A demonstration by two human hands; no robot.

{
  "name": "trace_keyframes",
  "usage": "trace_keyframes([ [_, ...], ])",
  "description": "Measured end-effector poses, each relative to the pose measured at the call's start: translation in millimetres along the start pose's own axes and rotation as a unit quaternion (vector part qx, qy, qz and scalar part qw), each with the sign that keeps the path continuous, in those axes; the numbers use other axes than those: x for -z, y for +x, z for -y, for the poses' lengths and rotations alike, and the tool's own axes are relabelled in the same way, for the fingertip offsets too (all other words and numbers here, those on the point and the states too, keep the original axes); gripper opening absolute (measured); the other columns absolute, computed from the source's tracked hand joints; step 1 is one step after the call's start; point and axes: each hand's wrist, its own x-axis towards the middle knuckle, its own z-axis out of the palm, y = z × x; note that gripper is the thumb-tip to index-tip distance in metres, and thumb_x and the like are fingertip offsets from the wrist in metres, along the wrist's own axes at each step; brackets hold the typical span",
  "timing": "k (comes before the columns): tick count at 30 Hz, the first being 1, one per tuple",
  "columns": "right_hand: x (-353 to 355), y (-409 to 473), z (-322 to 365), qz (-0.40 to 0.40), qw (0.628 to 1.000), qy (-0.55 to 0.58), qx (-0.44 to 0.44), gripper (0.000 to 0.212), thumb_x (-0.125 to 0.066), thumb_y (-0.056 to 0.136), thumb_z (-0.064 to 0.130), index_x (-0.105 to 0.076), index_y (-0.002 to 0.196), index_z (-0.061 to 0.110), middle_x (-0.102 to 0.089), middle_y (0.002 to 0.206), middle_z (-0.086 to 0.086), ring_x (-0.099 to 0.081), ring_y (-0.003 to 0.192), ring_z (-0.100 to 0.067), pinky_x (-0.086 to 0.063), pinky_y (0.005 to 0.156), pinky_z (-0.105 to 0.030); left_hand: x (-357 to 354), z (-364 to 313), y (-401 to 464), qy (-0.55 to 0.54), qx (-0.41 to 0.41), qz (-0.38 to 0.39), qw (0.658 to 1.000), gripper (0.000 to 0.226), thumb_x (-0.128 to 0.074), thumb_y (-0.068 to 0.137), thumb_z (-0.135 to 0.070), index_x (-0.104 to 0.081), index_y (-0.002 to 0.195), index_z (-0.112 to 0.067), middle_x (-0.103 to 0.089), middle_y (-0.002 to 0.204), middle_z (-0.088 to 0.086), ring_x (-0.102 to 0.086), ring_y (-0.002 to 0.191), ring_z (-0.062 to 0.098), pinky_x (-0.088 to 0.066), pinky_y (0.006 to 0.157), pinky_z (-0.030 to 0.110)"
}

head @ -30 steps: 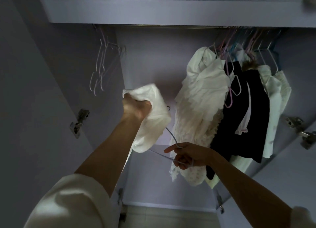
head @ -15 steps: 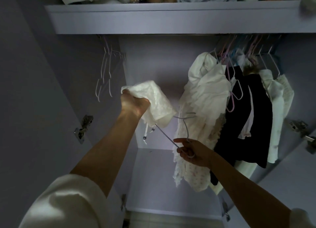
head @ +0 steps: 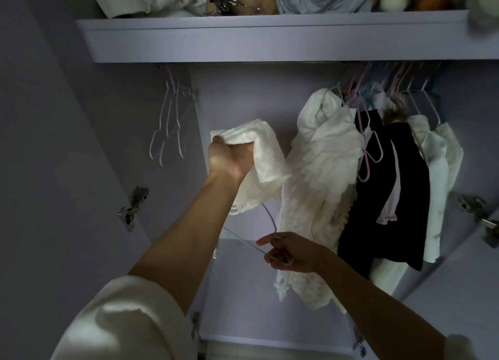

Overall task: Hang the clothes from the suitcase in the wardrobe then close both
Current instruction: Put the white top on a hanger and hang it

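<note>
White garment (head: 263,168) is bunched in the left hand (head: 229,161), held up inside the open wardrobe (head: 270,39), left of the hung clothes (head: 326,176) and well below the shelf edge; left fingers are curled tight over its top fold, the rest drooping down and right of the fist; lower hem hangs to just above the hanger.

Wire hanger (head: 266,226) sits below the garment; right hand (head: 290,251) pinches it at its near end, fingers closed round the wire, index finger stretched out to the left; two thin wire arms run from that hand, one up toward the garment's hem, one leftward behind the left forearm; the hook end I cannot tell, likely inside the right fist or hidden.

Key relation: garment lies above and slightly left of the hanger; hanger's long axis slants up-left from the right hand toward the cloth; the upper wire tip appears to reach the hem or pass just behind it, contact not clear; right hand is the nearer one to the hanger, left hand the only one on the cloth.

Judgement: threading step, hanger arm needs to go up into the garment opening; opening is not visible while bunched, so left hand probably must loosen and spread the cloth first; risk is wire snagging the thin fabric.

Spare hangers (head: 168,133) hang on the rail, left of the garment.
</note>
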Motion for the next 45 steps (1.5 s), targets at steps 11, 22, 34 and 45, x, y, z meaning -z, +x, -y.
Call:
trace_keyframes([
  [11, 9.7, -4.2, 6.5, -0.082, 0.980, 0.148, 0.109, 0.031, -0.027, 0.101, 0.010, -0.057, 0.095, 0.003, -0.061, 0.053, -0.013, -0.056, 0.039, -0.014, -0.050, 0.042, -0.017, 47.3, -25.1, 1.8, 0.218, -0.078, -0.059, 0.971, 0.033, -0.025, 0.094, -0.016, -0.055, 0.080, -0.009, -0.060, 0.076, 0.008, -0.061, 0.071, 0.022, -0.051, 0.076, 0.031],
  [22, 20.1, -5.0, -4.8, -0.188, 0.979, -0.070, 0.044, 0.027, -0.025, 0.098, 0.005, -0.052, 0.098, 0.005, -0.060, 0.064, -0.020, -0.057, 0.042, -0.023, -0.042, 0.041, -0.021, 72.3, -42.9, -0.6, 0.465, -0.062, -0.074, 0.880, 0.029, -0.029, 0.101, -0.029, -0.051, 0.086, -0.017, -0.055, 0.084, 0.000, -0.056, 0.071, 0.013, -0.046, 0.063, 0.027],
  [34, 23.0, -8.1, -12.0, -0.006, 0.998, -0.019, -0.052, 0.026, -0.031, 0.101, 0.011, -0.053, 0.115, 0.006, -0.065, 0.058, -0.011, -0.059, 0.044, -0.012, -0.050, 0.044, -0.017, 50.0, -33.0, 7.4, 0.325, -0.085, -0.046, 0.941, 0.040, -0.023, 0.100, -0.020, -0.059, 0.083, -0.013, -0.067, 0.070, 0.002, -0.059, 0.081, 0.018, -0.045, 0.084, 0.029],
  [45, 10.6, -10.3, 5.8, 0.129, 0.971, 0.198, 0.025, 0.052, -0.086, 0.055, 0.007, -0.068, 0.103, -0.001, -0.063, 0.062, -0.015, -0.061, 0.040, -0.015, -0.053, 0.042, -0.020, 69.2, -34.4, 7.9, 0.275, -0.109, -0.114, 0.948, 0.036, -0.024, 0.100, -0.032, -0.054, 0.088, -0.014, -0.056, 0.092, 0.001, -0.055, 0.098, 0.016, -0.035, 0.103, 0.026],
])
